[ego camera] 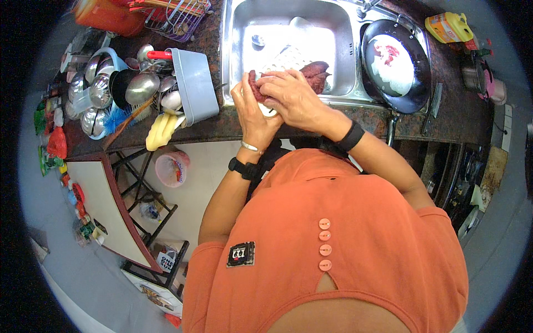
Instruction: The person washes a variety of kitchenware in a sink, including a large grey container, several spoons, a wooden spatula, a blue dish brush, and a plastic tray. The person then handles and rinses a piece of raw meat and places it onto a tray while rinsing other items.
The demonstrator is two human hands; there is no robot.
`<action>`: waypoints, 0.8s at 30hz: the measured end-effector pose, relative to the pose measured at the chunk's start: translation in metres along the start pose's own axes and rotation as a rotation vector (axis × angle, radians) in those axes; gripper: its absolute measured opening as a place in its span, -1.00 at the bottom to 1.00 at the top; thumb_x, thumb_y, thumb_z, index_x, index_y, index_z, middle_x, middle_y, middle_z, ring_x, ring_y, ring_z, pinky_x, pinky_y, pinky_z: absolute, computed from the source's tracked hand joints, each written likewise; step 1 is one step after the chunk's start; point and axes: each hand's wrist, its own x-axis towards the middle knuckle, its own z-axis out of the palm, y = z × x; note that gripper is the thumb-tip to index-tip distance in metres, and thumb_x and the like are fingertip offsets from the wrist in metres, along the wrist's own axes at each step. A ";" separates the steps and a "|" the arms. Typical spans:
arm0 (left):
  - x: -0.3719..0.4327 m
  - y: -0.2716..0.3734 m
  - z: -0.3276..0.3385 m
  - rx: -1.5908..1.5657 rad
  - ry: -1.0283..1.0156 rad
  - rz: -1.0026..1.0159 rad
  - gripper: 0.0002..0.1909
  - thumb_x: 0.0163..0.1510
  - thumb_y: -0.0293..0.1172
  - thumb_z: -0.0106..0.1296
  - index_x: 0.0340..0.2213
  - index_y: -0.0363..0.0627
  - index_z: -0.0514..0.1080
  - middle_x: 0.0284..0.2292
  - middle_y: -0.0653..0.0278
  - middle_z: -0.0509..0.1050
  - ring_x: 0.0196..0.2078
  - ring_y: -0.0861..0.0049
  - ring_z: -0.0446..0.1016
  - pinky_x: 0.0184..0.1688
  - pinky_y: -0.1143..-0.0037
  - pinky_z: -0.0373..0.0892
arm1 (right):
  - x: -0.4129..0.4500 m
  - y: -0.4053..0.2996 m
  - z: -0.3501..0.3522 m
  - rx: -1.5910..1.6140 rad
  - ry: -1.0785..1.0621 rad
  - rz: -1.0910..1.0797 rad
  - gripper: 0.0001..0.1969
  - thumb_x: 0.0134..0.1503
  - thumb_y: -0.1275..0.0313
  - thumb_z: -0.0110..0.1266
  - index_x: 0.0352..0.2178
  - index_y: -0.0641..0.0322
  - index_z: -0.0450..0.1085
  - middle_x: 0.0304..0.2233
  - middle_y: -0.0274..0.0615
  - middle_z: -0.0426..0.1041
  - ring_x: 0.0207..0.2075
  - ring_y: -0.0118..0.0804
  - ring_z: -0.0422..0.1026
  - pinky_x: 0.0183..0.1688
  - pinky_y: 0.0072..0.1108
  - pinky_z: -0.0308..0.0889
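At the near edge of the steel sink (291, 100), my left hand (254, 110) grips a dark reddish-brown piece (255, 86), perhaps cloth or food; I cannot tell which. My right hand (291, 98) lies over the same piece, its fingers bent onto it. A small white thing with a dark mark (267, 110) shows between my palms. Just beyond my right hand, a larger dark reddish-brown mass (316, 77) lies in the sink. The basin is partly washed out by glare.
Right of the sink, a black wok (422, 89) holds a whitish round thing with red bits. A yellow jug (449, 27) stands farther right. On the left are a grey utensil holder (195, 87), steel ladles, bowls and yellow gloves (161, 131). A pink bin (171, 168) stands below.
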 end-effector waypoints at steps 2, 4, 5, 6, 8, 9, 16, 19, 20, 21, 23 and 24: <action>0.001 0.003 0.000 0.016 0.008 0.022 0.11 -0.33 -0.20 0.40 0.16 -0.37 0.01 -0.08 -0.06 0.16 0.02 0.09 0.19 0.06 0.26 0.21 | -0.007 0.002 0.009 -0.121 0.100 -0.037 -0.78 0.12 0.33 0.03 -0.23 0.20 0.38 -0.13 -0.11 0.45 0.04 -0.12 0.35 0.07 -0.25 0.17; 0.003 0.002 0.003 0.032 0.037 0.045 0.05 -0.32 -0.21 0.40 0.13 -0.35 0.07 -0.08 -0.07 0.16 0.01 0.08 0.20 0.05 0.25 0.23 | -0.006 0.010 0.008 -0.082 0.080 0.040 -0.73 0.17 0.29 -0.02 -0.15 0.20 0.34 -0.02 -0.09 0.39 0.14 -0.10 0.26 0.15 -0.17 0.06; 0.002 0.000 0.005 0.030 0.040 0.046 0.05 -0.32 -0.21 0.40 0.13 -0.35 0.07 -0.08 -0.07 0.16 0.01 0.08 0.20 0.05 0.25 0.23 | -0.006 0.013 0.009 -0.085 0.079 0.038 -0.73 0.17 0.29 -0.02 -0.15 0.20 0.34 -0.02 -0.09 0.39 0.14 -0.10 0.26 0.15 -0.17 0.06; 0.005 -0.003 0.005 0.041 0.035 0.041 0.02 -0.33 -0.21 0.40 0.11 -0.35 0.09 -0.08 -0.07 0.16 0.00 0.08 0.21 0.04 0.25 0.23 | 0.000 0.014 0.008 -0.119 0.059 0.095 -0.73 0.18 0.27 -0.04 -0.16 0.19 0.34 -0.04 -0.11 0.40 0.11 -0.11 0.28 0.12 -0.18 0.09; 0.008 -0.006 0.009 0.024 0.014 0.009 -0.05 -0.33 -0.22 0.39 0.05 -0.34 0.15 -0.08 -0.06 0.15 -0.01 0.07 0.21 0.03 0.24 0.25 | 0.003 0.035 0.010 -0.273 0.059 0.184 -0.73 0.20 0.22 -0.08 -0.20 0.16 0.36 -0.13 -0.14 0.43 -0.01 -0.10 0.36 0.03 -0.21 0.17; 0.007 -0.004 0.005 0.015 -0.017 -0.016 -0.06 -0.32 -0.29 0.37 0.08 -0.33 0.16 -0.09 -0.03 0.17 0.00 0.10 0.22 0.04 0.25 0.25 | 0.003 0.054 0.009 -0.281 0.073 0.241 -0.74 0.22 0.23 -0.12 -0.24 0.16 0.38 -0.20 -0.12 0.45 -0.11 -0.10 0.40 -0.05 -0.25 0.22; 0.009 -0.005 -0.010 0.028 -0.045 0.022 -0.11 -0.30 -0.24 0.37 0.02 -0.33 0.17 -0.13 -0.04 0.20 -0.02 0.06 0.23 0.04 0.22 0.24 | 0.009 0.072 -0.021 0.044 0.112 0.756 -0.59 0.22 0.18 -0.14 -0.16 0.36 0.38 -0.28 0.18 0.48 -0.19 0.15 0.45 -0.12 -0.25 0.32; 0.008 -0.013 -0.012 0.037 -0.103 0.088 -0.09 -0.29 -0.12 0.37 -0.01 -0.41 0.17 -0.08 -0.08 0.21 0.02 0.01 0.22 0.07 0.21 0.22 | 0.003 0.072 -0.025 0.109 0.065 0.763 -0.58 0.20 0.17 -0.09 -0.16 0.37 0.37 -0.28 0.17 0.48 -0.20 0.07 0.47 -0.12 -0.30 0.33; 0.009 -0.016 -0.012 0.055 -0.135 0.118 -0.09 -0.28 -0.10 0.37 -0.01 -0.41 0.16 -0.07 -0.10 0.20 0.03 0.00 0.21 0.08 0.20 0.21 | -0.008 0.078 -0.019 0.062 0.126 0.689 -0.62 0.18 0.21 -0.04 -0.16 0.37 0.37 -0.29 0.13 0.48 -0.21 0.04 0.47 -0.13 -0.33 0.34; 0.009 -0.019 -0.014 0.072 -0.166 0.145 -0.09 -0.27 -0.08 0.36 -0.02 -0.42 0.16 -0.05 -0.12 0.20 0.05 -0.02 0.20 0.09 0.19 0.20 | -0.019 0.081 -0.017 0.015 0.184 0.615 -0.64 0.16 0.25 0.01 -0.17 0.38 0.37 -0.29 0.10 0.48 -0.22 0.00 0.47 -0.14 -0.35 0.34; 0.014 -0.010 -0.025 0.153 -0.282 0.160 -0.12 -0.26 -0.10 0.33 -0.03 -0.39 0.15 -0.11 -0.10 0.22 -0.03 0.01 0.24 0.01 0.18 0.23 | -0.029 0.069 -0.026 0.100 0.205 0.490 -0.65 0.07 0.36 0.13 -0.14 0.35 0.34 -0.29 0.06 0.43 -0.22 -0.01 0.45 -0.13 -0.36 0.34; 0.013 -0.003 -0.037 0.252 -0.321 0.153 -0.12 -0.31 -0.13 0.34 -0.05 -0.40 0.17 -0.12 -0.09 0.24 -0.08 0.04 0.25 -0.05 0.18 0.22 | -0.028 0.060 -0.026 0.180 0.185 0.462 -0.63 0.04 0.41 0.16 -0.13 0.36 0.33 -0.27 0.04 0.42 -0.22 -0.06 0.45 -0.13 -0.39 0.34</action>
